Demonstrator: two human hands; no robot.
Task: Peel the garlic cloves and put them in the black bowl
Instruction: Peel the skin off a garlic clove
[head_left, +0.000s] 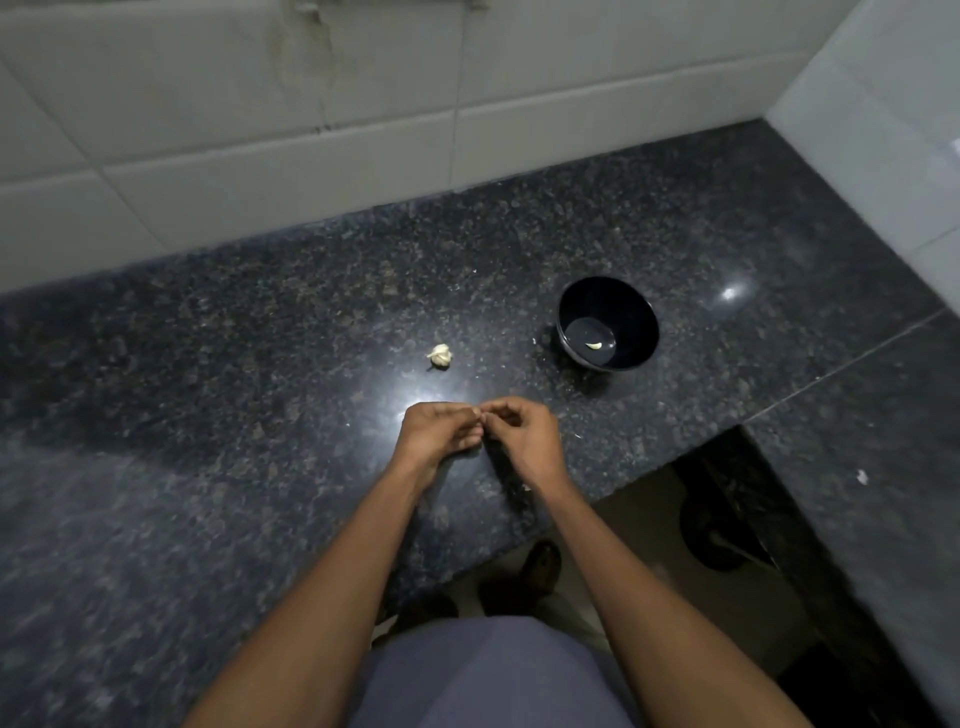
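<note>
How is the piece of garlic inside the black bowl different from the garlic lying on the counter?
The clove in the bowl is one small, slim, curved piece; the garlic on the counter is a bigger, lumpy clump. The clove looks smooth and bare, while the clump seems to have papery skin still on it. The clove lies on the bottom of the black bowl; the clump sits on the bare granite counter, to the left of the bowl. Both are pale, and no hand touches either.

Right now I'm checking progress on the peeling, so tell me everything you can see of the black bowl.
The black bowl is small, round and glossy, standing upright on the dark speckled counter, to the right of the garlic bulb. It is open-topped, with a flat bottom that catches the light. One pale peeled clove lies inside. Nothing else touches it; both hands work nearer the counter's front edge.
</note>
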